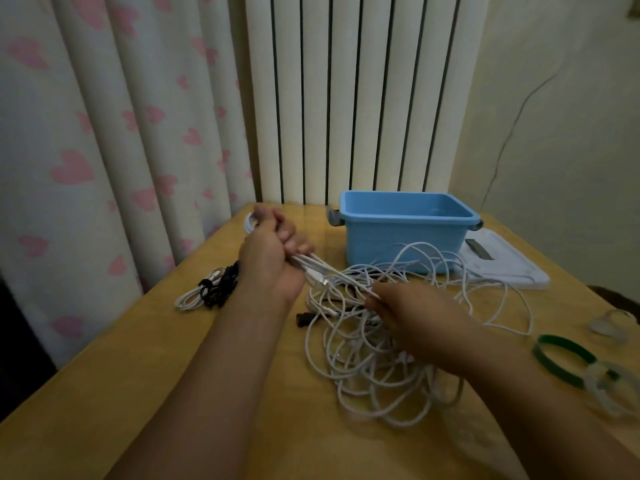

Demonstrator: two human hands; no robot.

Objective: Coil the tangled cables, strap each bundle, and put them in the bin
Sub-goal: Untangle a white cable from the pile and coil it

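Head view shows my left hand [273, 251] curled tight around a folded bundle of thin white cable [313, 266]. My right hand [405, 315] pinches one strand over the loose pile of tangled white cables [374, 368]. At 12 o'clock stands the smooth blue plastic bin [405, 233], near the far edge of the yellow wooden table [173, 393]; bare table lies at 7 o'clock.

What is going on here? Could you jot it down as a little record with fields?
left hand: grips a coil of white cable
right hand: pinches a strand of the white cable tangle
blue bin: on the table, seems empty
strapped bundles: on the table left of the hands
green band: at the right edge
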